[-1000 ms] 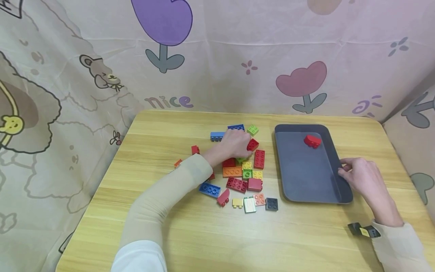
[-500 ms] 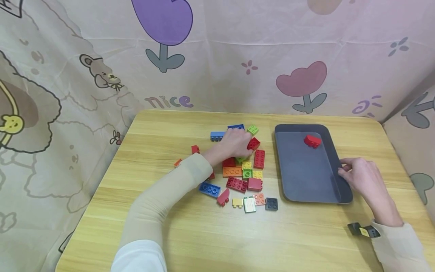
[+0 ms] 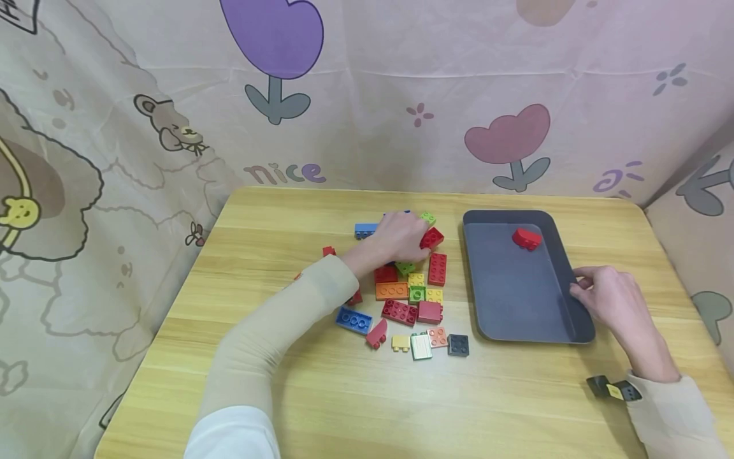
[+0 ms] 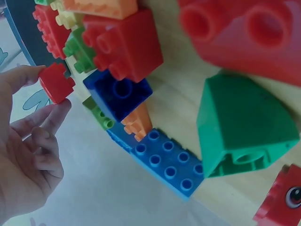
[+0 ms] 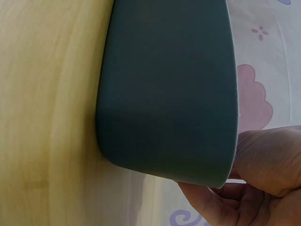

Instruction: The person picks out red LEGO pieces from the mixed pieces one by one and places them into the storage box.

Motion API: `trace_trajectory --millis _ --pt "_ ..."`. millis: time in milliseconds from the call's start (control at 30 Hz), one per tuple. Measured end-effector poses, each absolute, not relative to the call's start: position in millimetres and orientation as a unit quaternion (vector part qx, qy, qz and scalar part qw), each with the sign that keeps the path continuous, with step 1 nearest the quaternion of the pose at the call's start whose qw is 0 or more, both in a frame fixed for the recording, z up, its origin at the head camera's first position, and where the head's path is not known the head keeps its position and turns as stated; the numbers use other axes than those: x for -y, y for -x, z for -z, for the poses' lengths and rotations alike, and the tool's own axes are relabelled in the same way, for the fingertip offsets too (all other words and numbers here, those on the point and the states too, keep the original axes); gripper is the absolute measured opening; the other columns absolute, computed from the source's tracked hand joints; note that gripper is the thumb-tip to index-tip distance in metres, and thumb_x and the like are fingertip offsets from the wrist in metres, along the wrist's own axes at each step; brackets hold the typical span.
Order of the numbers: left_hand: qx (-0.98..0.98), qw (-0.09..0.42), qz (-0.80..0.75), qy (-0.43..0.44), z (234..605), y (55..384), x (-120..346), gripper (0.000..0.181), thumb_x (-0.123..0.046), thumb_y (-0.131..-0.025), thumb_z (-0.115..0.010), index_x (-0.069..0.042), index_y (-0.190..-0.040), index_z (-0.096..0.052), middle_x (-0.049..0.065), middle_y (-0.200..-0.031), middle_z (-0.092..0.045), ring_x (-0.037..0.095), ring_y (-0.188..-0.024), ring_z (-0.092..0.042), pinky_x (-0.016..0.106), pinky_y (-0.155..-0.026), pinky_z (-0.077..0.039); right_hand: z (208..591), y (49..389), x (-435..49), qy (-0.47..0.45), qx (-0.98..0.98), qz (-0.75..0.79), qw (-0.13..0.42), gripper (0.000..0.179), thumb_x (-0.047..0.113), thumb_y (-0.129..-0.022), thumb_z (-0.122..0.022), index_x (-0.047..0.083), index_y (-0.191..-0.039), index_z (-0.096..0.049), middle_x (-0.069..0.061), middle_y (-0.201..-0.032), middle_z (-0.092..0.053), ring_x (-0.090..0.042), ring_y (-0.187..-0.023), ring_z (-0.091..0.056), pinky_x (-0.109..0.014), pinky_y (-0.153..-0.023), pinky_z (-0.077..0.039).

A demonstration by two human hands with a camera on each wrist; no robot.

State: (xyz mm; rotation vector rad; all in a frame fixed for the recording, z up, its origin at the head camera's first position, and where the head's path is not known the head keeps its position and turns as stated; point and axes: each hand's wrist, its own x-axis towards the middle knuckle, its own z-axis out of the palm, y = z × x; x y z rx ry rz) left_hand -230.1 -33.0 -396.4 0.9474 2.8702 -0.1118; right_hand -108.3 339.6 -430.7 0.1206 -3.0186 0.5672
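Note:
In the head view my left hand (image 3: 400, 234) is over the back of a pile of toy bricks, pinching a small red brick (image 3: 432, 239). The left wrist view has that red brick (image 4: 57, 83) between thumb and fingertips, the other fingers curled below. A red 2x4 brick (image 3: 438, 269) and a light green brick (image 3: 406, 268) lie near this hand. At the right, my right hand (image 3: 612, 296) grips the side rim of a dark grey tray (image 3: 518, 293), thumb over the edge. The right wrist view has the tray's outer wall (image 5: 169, 94) beside my fingers.
Inside the tray, near its back, lies a red brick (image 3: 526, 239). Loose bricks in several colours spread left of the tray, including a blue brick (image 3: 353, 320) and a black brick (image 3: 458, 345). A patterned cloth (image 3: 367, 115) hangs behind the wooden table (image 3: 355, 401).
My left hand has shifted slightly up and to the right with the red brick, uncovering more of the light green brick. My right hand stays on the tray's rim.

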Motion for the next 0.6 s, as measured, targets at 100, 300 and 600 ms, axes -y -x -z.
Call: trace_trajectory --millis 100,300,600 --pt "-0.947 0.056 0.041 -0.315 392 231 30 0.036 -0.052 -0.097 -0.068 -0.018 -0.105 -0.07 -0.002 -0.086 -0.063 0.014 -0.075 -0.058 0.024 -0.059 -0.04 430 109 -340 -0.04 0.982 -0.184 0.035 0.032 0.004 -0.085 -0.073 -0.015 -0.111 -0.071 -0.024 -0.084 -0.077 -0.025 -0.061 -0.065 -0.031 -0.055 -0.037" --pt "-0.945 0.055 0.045 -0.319 383 232 25 0.039 -0.053 -0.096 -0.069 -0.017 -0.113 -0.072 -0.003 -0.087 -0.065 0.014 -0.074 -0.06 0.024 -0.06 -0.041 431 109 -339 -0.04 0.981 -0.184 0.035 0.03 0.002 -0.085 -0.075 -0.015 -0.11 -0.072 -0.024 -0.083 -0.076 -0.024 -0.061 -0.065 -0.033 -0.056 -0.037" --pt "-0.94 0.049 0.048 -0.334 370 232 17 0.036 -0.054 -0.097 -0.068 -0.019 -0.104 -0.066 -0.005 -0.082 -0.061 0.012 -0.072 -0.057 0.024 -0.058 -0.039 432 109 -341 -0.037 0.982 -0.185 0.032 0.03 0.001 -0.086 -0.075 -0.015 -0.11 -0.071 -0.025 -0.083 -0.076 -0.023 -0.06 -0.063 -0.033 -0.056 -0.037"
